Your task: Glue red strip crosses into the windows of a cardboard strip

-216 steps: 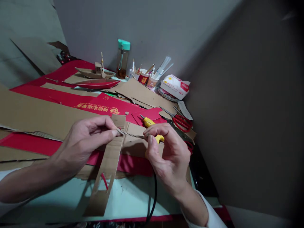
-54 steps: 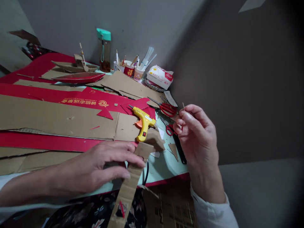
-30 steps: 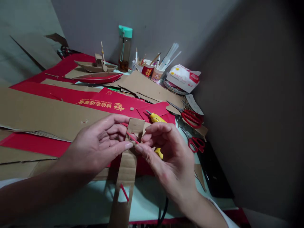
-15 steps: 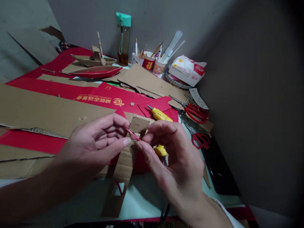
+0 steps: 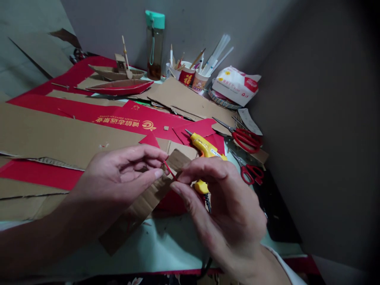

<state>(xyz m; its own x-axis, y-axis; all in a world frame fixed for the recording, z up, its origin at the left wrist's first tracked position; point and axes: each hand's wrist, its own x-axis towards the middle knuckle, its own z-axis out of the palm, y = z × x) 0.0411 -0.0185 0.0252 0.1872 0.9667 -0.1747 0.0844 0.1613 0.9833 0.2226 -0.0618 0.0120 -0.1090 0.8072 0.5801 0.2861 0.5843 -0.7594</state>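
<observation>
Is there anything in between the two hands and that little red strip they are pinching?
No, nothing visible is in the way. The left hand and the right hand both pinch the thin red strip directly with their fingertips. The cardboard strip lies under it, and the yellow glue gun lies behind on the table.

Thin red strip (image 5: pixel 170 170) on brown cardboard strip (image 5: pixel 148 198), yellow glue gun (image 5: pixel 204 146), red-handled scissors (image 5: pixel 246 139), teal-capped bottle (image 5: pixel 154 43).

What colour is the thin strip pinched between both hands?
Red strip, seen in the head view.
</observation>
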